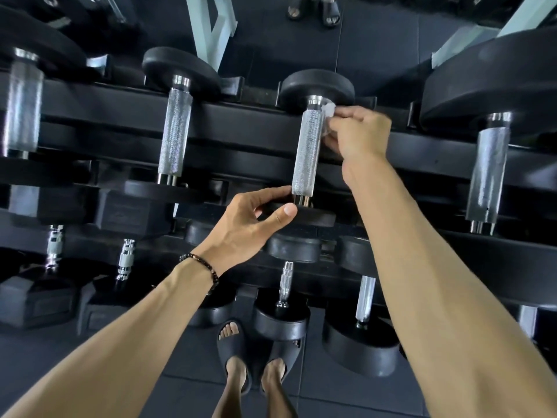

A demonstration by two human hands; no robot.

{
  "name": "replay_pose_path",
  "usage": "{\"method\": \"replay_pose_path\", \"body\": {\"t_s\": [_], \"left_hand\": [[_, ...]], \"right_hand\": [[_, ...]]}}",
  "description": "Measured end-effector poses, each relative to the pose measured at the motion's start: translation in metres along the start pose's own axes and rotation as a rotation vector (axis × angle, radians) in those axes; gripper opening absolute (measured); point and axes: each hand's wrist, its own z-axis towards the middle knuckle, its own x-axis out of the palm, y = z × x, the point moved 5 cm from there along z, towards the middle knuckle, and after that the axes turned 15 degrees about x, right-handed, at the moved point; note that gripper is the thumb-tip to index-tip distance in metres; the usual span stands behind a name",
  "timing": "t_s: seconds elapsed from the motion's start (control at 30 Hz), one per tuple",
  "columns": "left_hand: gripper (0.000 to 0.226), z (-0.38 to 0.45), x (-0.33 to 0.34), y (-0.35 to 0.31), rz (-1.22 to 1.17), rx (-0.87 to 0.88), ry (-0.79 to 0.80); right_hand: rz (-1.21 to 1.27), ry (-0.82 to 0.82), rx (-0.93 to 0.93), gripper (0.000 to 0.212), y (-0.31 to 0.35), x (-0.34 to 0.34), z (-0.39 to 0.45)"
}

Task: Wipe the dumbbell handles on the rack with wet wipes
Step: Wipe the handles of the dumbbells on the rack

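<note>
Seen from above, two bare forearms reaching to the rack (90, 98): left hand (250, 220) gripping the dumbbell's near weight (304, 217), knurled handle (307, 155) running straight away from it, right hand (354, 134) pinching a wet wipe (328, 111) against its far end.

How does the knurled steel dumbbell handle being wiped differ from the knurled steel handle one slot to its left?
The wiped knurled steel handle has the right hand pressing a white wet wipe against its upper end; the left neighbour handle is untouched. The left hand grips the wiped dumbbell's near black weight disc; nothing holds the neighbour's. Both lie on the black rack, similarly angled.
</note>
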Motion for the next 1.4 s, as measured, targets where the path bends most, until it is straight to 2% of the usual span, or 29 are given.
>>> {"method": "replay_pose_path", "body": {"t_s": [0.07, 0.1, 0.2, 0.27, 0.33, 0.43, 0.6, 0.7, 0.83, 0.93, 1.03, 1.1, 1.17, 1.3, 1.4], "left_hand": [[0.040, -0.001, 0.000, 0.000, 0.015, 0.002, 0.009], [0.039, -0.001, 0.000, -0.002, 0.023, 0.008, 0.013], [0.036, -0.001, -0.001, -0.003, 0.024, 0.013, 0.007], [0.043, -0.001, -0.001, -0.005, 0.032, 0.023, 0.002], [0.047, 0.000, 0.000, -0.006, 0.039, 0.027, 0.001], [0.038, 0.000, 0.001, -0.003, 0.027, 0.022, 0.002], [0.027, 0.000, 0.001, -0.002, 0.045, 0.024, -0.013], [0.027, 0.000, 0.002, -0.001, 0.045, 0.028, -0.012], [0.029, 0.001, 0.003, -0.003, 0.062, 0.034, 0.004], [0.024, 0.000, 0.005, -0.008, 0.075, 0.049, 0.036], [0.022, 0.000, 0.002, -0.012, 0.086, 0.066, 0.022], [0.027, 0.001, 0.002, -0.010, 0.088, 0.063, 0.026], [0.029, 0.002, 0.003, -0.011, 0.105, 0.065, 0.031], [0.018, 0.005, 0.010, -0.018, 0.156, 0.060, 0.002], [0.022, 0.009, 0.016, -0.019, 0.223, 0.024, -0.003]], "right_hand": [[0.008, 0.090, 0.160, 0.027, -0.023, -0.004, -0.001], [-0.064, 0.155, 0.234, 0.026, -0.038, -0.010, -0.009], [-0.330, 0.312, 0.285, 0.024, -0.064, -0.025, -0.030], [-0.262, 0.275, 0.215, 0.026, -0.048, -0.023, -0.024], [-0.068, 0.188, 0.170, 0.029, -0.026, -0.015, -0.009], [0.072, 0.180, 0.202, 0.024, -0.022, -0.001, 0.003], [-0.192, 0.329, 0.300, 0.023, -0.058, -0.010, -0.013], [-0.343, 0.321, 0.215, 0.017, -0.049, -0.016, -0.015], [-0.136, 0.162, 0.070, 0.030, -0.011, -0.009, 0.002], [-0.125, 0.157, 0.074, 0.034, -0.012, -0.002, 0.006], [-0.346, 0.288, 0.151, 0.029, -0.044, -0.014, -0.016], [-0.526, 0.321, 0.125, 0.026, -0.051, -0.029, -0.028], [-0.543, 0.265, 0.061, 0.023, -0.041, -0.042, -0.036], [-0.501, 0.108, -0.114, 0.024, -0.026, -0.055, -0.058], [-0.532, 0.031, -0.222, 0.019, -0.028, -0.058, -0.070]]}}
